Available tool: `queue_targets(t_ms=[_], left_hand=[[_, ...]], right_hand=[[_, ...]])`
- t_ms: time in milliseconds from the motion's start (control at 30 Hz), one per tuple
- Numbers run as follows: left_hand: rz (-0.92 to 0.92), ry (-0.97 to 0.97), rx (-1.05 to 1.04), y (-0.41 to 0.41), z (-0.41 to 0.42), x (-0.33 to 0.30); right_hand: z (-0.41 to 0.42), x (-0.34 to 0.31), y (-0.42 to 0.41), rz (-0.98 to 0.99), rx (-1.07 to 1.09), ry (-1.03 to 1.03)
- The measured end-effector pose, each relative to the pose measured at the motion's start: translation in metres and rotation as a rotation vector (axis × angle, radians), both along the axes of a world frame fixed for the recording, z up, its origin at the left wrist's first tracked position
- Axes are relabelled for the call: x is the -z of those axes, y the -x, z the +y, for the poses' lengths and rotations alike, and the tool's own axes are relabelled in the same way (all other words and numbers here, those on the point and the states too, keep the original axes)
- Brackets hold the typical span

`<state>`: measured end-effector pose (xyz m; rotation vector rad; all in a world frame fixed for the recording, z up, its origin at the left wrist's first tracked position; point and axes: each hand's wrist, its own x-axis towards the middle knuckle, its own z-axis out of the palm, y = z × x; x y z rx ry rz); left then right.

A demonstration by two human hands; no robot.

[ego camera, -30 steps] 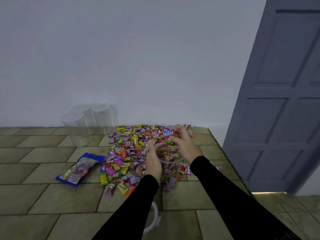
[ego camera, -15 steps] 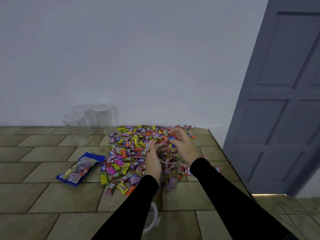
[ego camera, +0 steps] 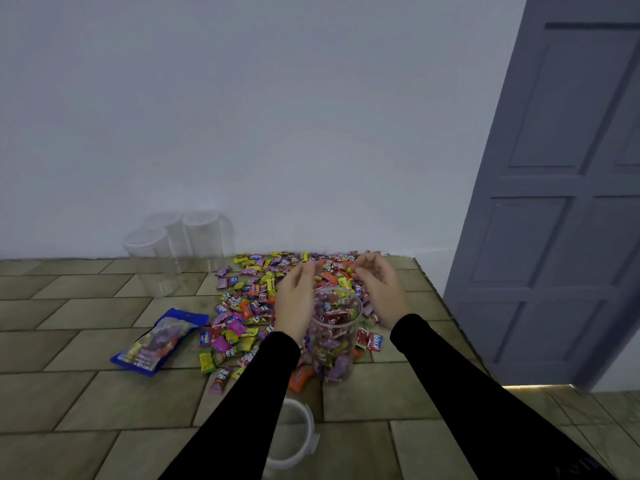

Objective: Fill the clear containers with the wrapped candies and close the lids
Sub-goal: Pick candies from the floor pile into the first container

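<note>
I'm filling the first clear container (ego camera: 334, 336) right now, and it's standing upright on the tiled counter (ego camera: 104, 403) between my two wrists, packed with wrapped candies close to its open rim. My left hand (ego camera: 294, 303) is hovering just at the container's nine o'clock side, fingers straight and loose, holding nothing. My right hand (ego camera: 379, 289) is hanging at its two o'clock, fingers softly curled over the heap; whether a candy is tucked under them I cannot tell.

The candy pile (ego camera: 263, 289) is sprawling from ten to twelve o'clock of the container: small pillow-shaped pieces in glossy, crinkly wrappers, purple, yellow, orange, red. They look slippery and light, so I'm judging a scooped handful is better than single picks. The container itself is a smooth, thin-walled transparent cylinder, easy to tip if nudged.

The next move, as I read it, is either topping off with one more small handful or reaching for the lid (ego camera: 292, 434), the round white-rimmed piece with a clasp tab lying at six o'clock, near my left sleeve. It needs seating flat, with no wrapper poking over the rim.

Three more empty containers (ego camera: 173, 251) are waiting at ten o'clock by the wall, and a shiny blue candy bag (ego camera: 159, 342) is lying flat at nine o'clock.
</note>
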<state>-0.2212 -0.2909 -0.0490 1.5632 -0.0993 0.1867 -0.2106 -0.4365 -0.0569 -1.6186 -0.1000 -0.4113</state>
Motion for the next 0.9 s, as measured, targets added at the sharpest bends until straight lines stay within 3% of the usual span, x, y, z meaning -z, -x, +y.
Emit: queue_targets(t_ms=[167,333,500,667,767,900], left_hand=[[-0.133,-0.292,0.001,0.005,-0.028,-0.038],[-0.248,-0.486,0.032,0.01,-0.076,-0.036],[-0.112,-0.695,0.154,0.002,-0.113,0.006],[0.067,-0.914,0.14,-0.006,-0.131,0.045],[0.078,-1.104,0.097,-0.011,-0.134,0.07],[0.161,-1.186,0.081,-0.012,-0.137,0.093]], right_hand=[[-0.021,0.017,-0.006,0.117,0.128,0.123],[-0.055,0.049,-0.016,0.268,0.285,0.273],[-0.087,0.079,-0.018,0.506,0.334,0.606],[-0.098,0.097,-0.017,0.653,0.278,0.86],[-0.101,0.107,-0.016,0.691,0.198,0.937],[-0.107,0.118,-0.018,0.643,0.141,1.079]])
